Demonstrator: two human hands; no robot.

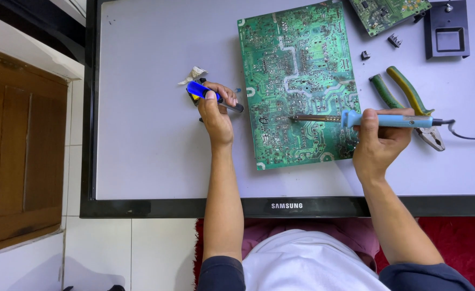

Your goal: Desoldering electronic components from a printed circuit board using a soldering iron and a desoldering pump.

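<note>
Flat under everything lies a pale grey screen panel [156, 156] with a black frame, a white lettered label centred on its near edge. On it rests one large green circuit board [294, 81], solder side up; a second board [388, 12] is cut off at the top. My right hand [380, 143] is closed around a light blue soldering iron [375, 119], tip on the big board. One pair of green-handled pliers [404, 99] lies partly under that hand. My left hand [215, 110] grips a blue tool [208, 92], its type unclear. Two small black parts [380, 47] lie loose.
</note>
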